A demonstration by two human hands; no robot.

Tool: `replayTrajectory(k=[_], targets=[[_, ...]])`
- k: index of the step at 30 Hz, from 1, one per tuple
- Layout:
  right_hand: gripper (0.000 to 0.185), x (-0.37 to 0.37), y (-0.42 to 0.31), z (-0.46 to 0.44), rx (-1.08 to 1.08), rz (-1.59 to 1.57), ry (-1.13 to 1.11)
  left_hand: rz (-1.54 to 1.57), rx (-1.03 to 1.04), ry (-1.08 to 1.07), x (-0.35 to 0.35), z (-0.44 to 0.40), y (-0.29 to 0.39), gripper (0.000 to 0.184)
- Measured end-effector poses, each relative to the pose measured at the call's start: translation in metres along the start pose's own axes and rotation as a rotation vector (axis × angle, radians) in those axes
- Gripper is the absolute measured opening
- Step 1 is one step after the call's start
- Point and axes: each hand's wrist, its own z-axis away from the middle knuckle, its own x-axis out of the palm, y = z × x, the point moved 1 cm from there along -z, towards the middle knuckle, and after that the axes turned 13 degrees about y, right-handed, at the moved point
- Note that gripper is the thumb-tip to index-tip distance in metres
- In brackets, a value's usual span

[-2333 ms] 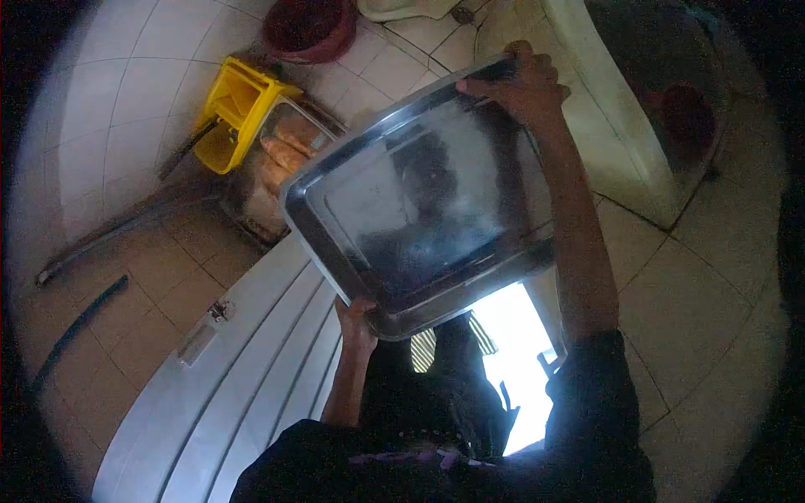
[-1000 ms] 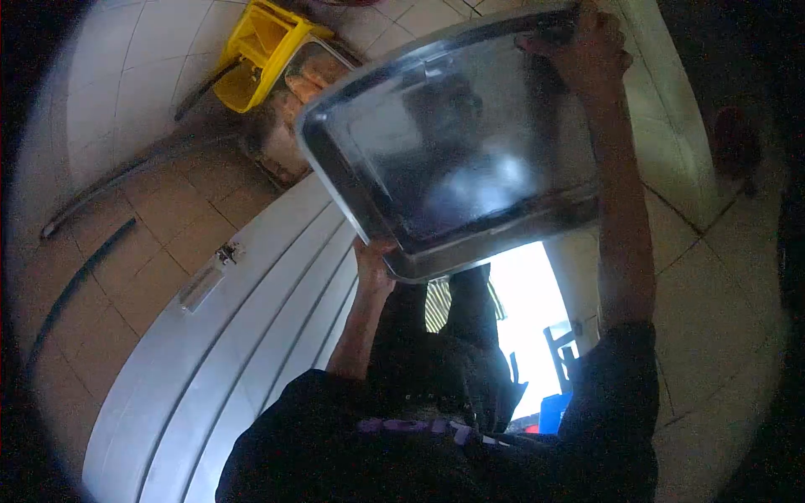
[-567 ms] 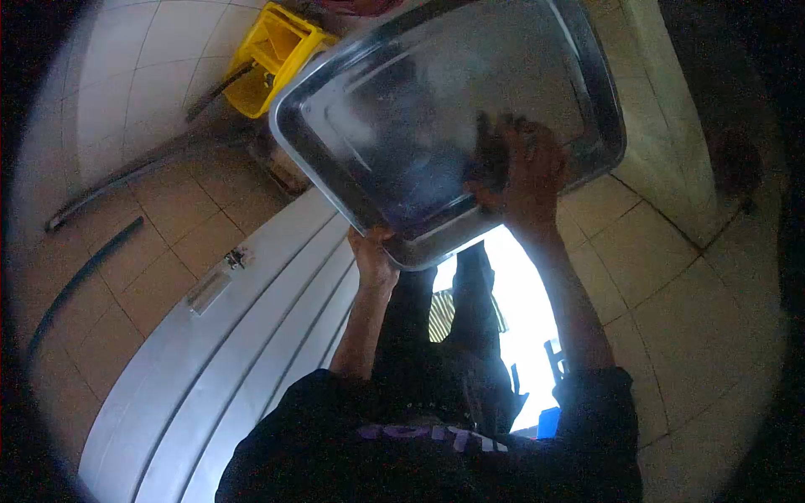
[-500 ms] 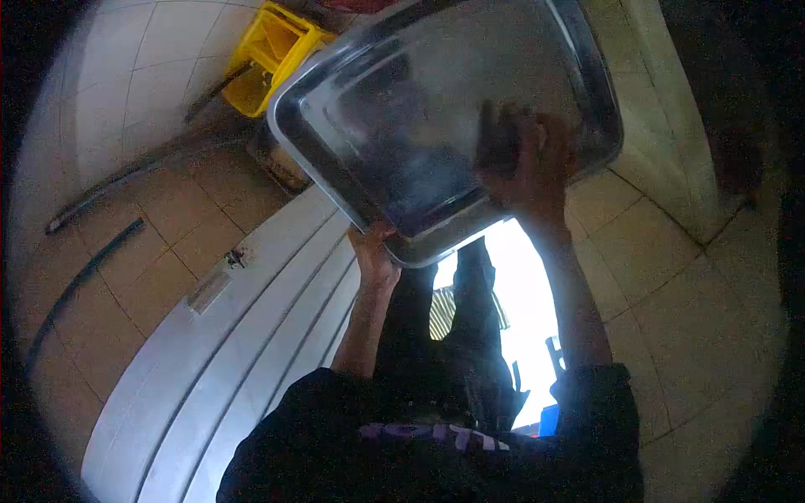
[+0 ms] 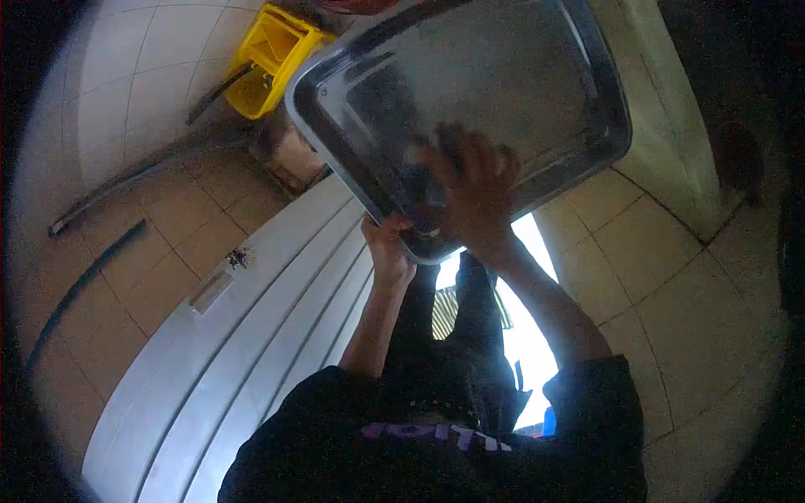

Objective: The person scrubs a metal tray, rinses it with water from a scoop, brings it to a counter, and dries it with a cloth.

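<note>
A large, shallow rectangular metal tray (image 5: 503,80) with rounded corners and a raised rim is tilted in front of me. My left hand (image 5: 391,245) is closed around its near-left corner, thumb over the rim. Over the tray's inner face, near its lower edge, is my right hand (image 5: 476,189), its fingers bent and blurred by motion. A dark patch shows at those fingertips; whether it is a pad or a reflection is unclear. The tray's far edge runs out of view at the top.
A yellow plastic mop-wringer bucket (image 5: 272,59) stands by the tiled wall. A dark hose (image 5: 88,281) lies on the tan floor tiles (image 5: 155,272). At lower left is a white ridged panel (image 5: 226,352). A pale ledge (image 5: 662,109) runs along the right.
My right hand has swept left and slightly down across the tray's face. The tray and my left hand have shifted slightly to the right.
</note>
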Motion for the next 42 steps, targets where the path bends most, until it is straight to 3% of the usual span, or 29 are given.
replayTrajectory(k=[5,7,11,14,17,19,23,26,28,29,31,32,34,35,37,42], targets=[[0.070,0.005,-0.006,0.006,-0.039,-0.097,0.047,0.014,-0.003,0.040,-0.005,-0.002,-0.004,0.026],[0.068,0.009,-0.005,0.008,-0.022,-0.054,0.018,-0.083,0.015,-0.018,-0.008,-0.005,-0.004,0.042],[0.066,0.015,-0.013,0.017,-0.092,-0.099,-0.061,-0.066,-0.026,-0.039,-0.002,0.000,-0.004,0.039],[0.066,0.006,-0.008,0.002,0.060,-0.074,-0.087,-0.042,0.017,-0.024,-0.009,-0.005,-0.008,0.041],[0.065,0.016,-0.009,0.018,0.014,-0.041,-0.055,-0.045,0.011,-0.099,-0.010,-0.010,-0.013,0.044],[0.066,0.010,-0.009,0.022,-0.091,-0.067,-0.115,-0.036,0.012,0.040,0.002,-0.002,-0.009,0.029],[0.065,0.013,0.008,0.018,0.008,-0.096,0.035,-0.004,0.012,0.039,0.005,-0.002,-0.008,0.025],[0.064,0.011,-0.001,0.028,-0.104,-0.104,-0.127,-0.068,0.013,0.050,0.005,0.000,-0.007,0.026],[0.058,0.010,0.008,0.020,-0.016,-0.129,0.010,-0.028,0.025,0.046,-0.006,-0.005,-0.012,0.029],[0.058,0.008,0.019,0.013,-0.016,-0.091,0.019,-0.241,0.034,0.207,-0.012,-0.003,-0.007,0.034],[0.050,-0.004,0.064,-0.008,0.224,-0.136,0.150,-0.425,0.005,0.268,-0.016,-0.007,-0.004,0.039],[0.050,-0.015,0.091,-0.018,0.221,-0.067,0.175,-0.368,-0.006,0.197,-0.017,-0.013,-0.002,0.046],[0.039,-0.040,0.148,-0.033,0.607,-0.312,0.579,-0.267,-0.010,0.102,-0.019,-0.019,-0.001,0.061],[0.037,-0.052,0.195,-0.043,0.545,-0.495,0.678,-0.256,-0.017,0.078,-0.016,-0.020,-0.005,0.061],[0.038,-0.084,0.261,-0.055,0.649,-0.403,0.798,-0.193,0.106,0.143,-0.014,-0.024,-0.009,0.059],[0.039,-0.131,0.384,-0.054,0.946,-0.199,0.460,-0.137,0.106,0.119,-0.026,-0.025,-0.016,0.051]])
